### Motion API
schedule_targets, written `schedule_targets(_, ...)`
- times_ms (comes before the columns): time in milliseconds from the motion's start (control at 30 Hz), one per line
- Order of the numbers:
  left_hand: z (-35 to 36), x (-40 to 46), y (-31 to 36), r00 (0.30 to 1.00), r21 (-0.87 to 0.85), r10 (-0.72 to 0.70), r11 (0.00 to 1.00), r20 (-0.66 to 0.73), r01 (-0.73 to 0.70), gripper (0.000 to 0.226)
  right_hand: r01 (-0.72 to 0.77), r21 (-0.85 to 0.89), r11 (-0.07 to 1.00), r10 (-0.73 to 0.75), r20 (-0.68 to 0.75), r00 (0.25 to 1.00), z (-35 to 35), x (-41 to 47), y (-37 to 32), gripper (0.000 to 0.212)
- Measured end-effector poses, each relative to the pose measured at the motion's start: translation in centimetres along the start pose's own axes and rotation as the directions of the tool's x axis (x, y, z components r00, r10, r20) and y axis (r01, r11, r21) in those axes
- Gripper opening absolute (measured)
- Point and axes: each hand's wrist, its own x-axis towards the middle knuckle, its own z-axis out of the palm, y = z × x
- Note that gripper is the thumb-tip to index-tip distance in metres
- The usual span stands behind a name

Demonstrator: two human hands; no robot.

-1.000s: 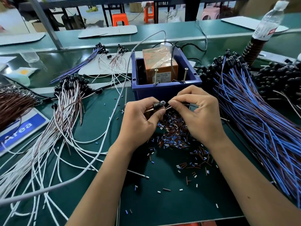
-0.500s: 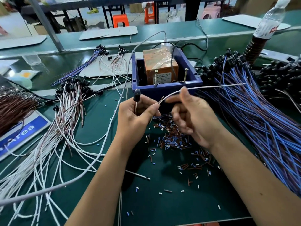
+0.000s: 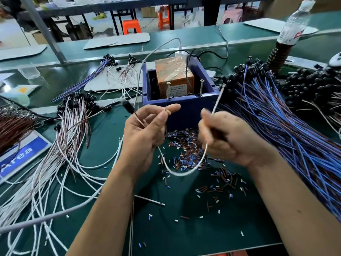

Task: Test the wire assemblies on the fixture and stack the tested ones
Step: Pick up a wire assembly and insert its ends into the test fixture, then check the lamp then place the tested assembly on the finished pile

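My left hand [image 3: 145,133] pinches a thin wire assembly between thumb and forefinger; its black cap [image 3: 128,106] sticks out to the upper left. The white wire [image 3: 186,172] loops down under both hands and runs up through my right hand [image 3: 225,139], which grips it, the free end [image 3: 220,95] pointing up and right. Just behind my hands stands the blue fixture box [image 3: 184,106] with an orange unit [image 3: 174,76] and two upright screws [image 3: 168,89]. A stack of white-and-brown assemblies [image 3: 73,119] lies left. Blue-wired assemblies [image 3: 276,126] are piled right.
Cut insulation bits [image 3: 186,150] litter the green mat in front of the box. A grey cable [image 3: 55,215] crosses the left side. A water bottle [image 3: 293,24] stands at the back right, black-capped parts [image 3: 313,84] lie far right, and a blue label plate [image 3: 22,156] sits left.
My hands have drawn apart and pulled the wire into a loop below them. The black cap swung to the upper left. The wire's free end rose toward the box's right corner.
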Motion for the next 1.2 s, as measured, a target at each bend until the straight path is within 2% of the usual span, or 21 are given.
schedule_targets(67, 0.5, -0.2, -0.1, 0.994, -0.027, -0.08, 0.996, 0.081, 0.082, 0.012, -0.098, -0.135, 0.986, 0.106, 0.054, 0.993, 0.8, 0.3, 0.8, 0.053)
schedule_targets(167, 1.0, -0.5, -0.3, 0.966, 0.005, -0.175, 0.984, 0.189, 0.177, 0.007, -0.178, -0.292, 0.94, 0.201, 0.049, 0.978, 1.7, 0.9, 1.8, 0.053)
schedule_targets(233, 1.1, -0.7, -0.5, 0.953, -0.003, -0.205, 0.977, 0.225, 0.211, 0.005, -0.217, -0.316, 0.923, 0.24, 0.035, 0.97, 1.7, 1.0, 2.0, 0.053)
schedule_targets(300, 1.1, -0.7, -0.6, 0.96, -0.022, -0.197, 0.978, 0.198, 0.205, 0.006, -0.222, -0.285, 0.933, 0.246, 0.052, 0.968, 1.6, 0.9, 2.0, 0.053)
schedule_targets(367, 1.0, -0.5, -0.7, 0.971, -0.049, -0.194, 0.978, 0.139, 0.202, 0.01, -0.192, -0.258, 0.947, 0.207, 0.032, 0.978, 1.6, 0.9, 1.7, 0.057)
schedule_targets(400, 0.9, -0.4, -0.9, 0.973, -0.055, -0.201, 0.977, 0.109, 0.208, 0.015, -0.171, -0.235, 0.957, 0.169, -0.027, 0.985, 1.6, 1.1, 1.6, 0.059)
schedule_targets(433, 0.8, -0.2, -1.0, 0.974, -0.045, -0.213, 0.975, 0.08, 0.217, 0.018, -0.147, -0.207, 0.967, 0.123, -0.125, 0.985, 1.5, 1.3, 1.5, 0.058)
schedule_targets(500, 0.4, 0.0, -1.2, 0.97, -0.004, -0.237, 0.971, 0.054, 0.238, 0.023, -0.073, -0.148, 0.986, 0.018, -0.346, 0.938, 1.2, 1.9, 1.6, 0.054)
schedule_targets(567, 0.3, 0.1, -1.5, 0.958, 0.013, -0.275, 0.962, 0.087, 0.274, 0.021, 0.025, -0.106, 0.994, -0.071, -0.459, 0.886, 0.9, 2.2, 1.8, 0.044)
schedule_targets(667, 0.2, 0.0, -1.6, 0.925, 0.047, -0.336, 0.942, 0.178, 0.333, 0.019, 0.103, -0.132, 0.986, -0.154, -0.471, 0.869, 1.0, 2.4, 2.2, 0.026)
schedule_targets(767, 0.2, -0.1, -1.6, 0.916, 0.021, -0.344, 0.937, 0.205, 0.348, 0.017, 0.148, -0.162, 0.976, -0.208, -0.47, 0.858, 0.9, 2.4, 2.4, 0.021)
schedule_targets(933, 0.0, -0.1, -1.4, 0.943, -0.087, -0.284, 0.949, 0.175, 0.302, 0.017, 0.25, -0.183, 0.951, -0.309, -0.586, 0.749, 0.0, 2.1, 1.7, 0.018)
schedule_targets(1000, 0.2, 0.0, -1.4, 0.974, -0.094, -0.204, 0.972, 0.103, 0.214, 0.014, 0.208, -0.225, 0.952, -0.302, -0.573, 0.762, 0.1, 2.1, 1.7, 0.019)
schedule_targets(1100, 0.5, 0.2, -1.5, 0.997, -0.014, -0.05, 0.999, -0.064, 0.049, 0.011, 0.095, -0.229, 0.969, -0.19, -0.439, 0.878, 1.0, 2.3, 2.2, 0.041)
schedule_targets(1200, 0.7, 0.0, -1.6, 0.994, 0.013, -0.003, 1.0, -0.108, 0.004, 0.01, 0.054, -0.31, 0.949, -0.147, -0.286, 0.947, 2.0, 2.2, 2.4, 0.037)
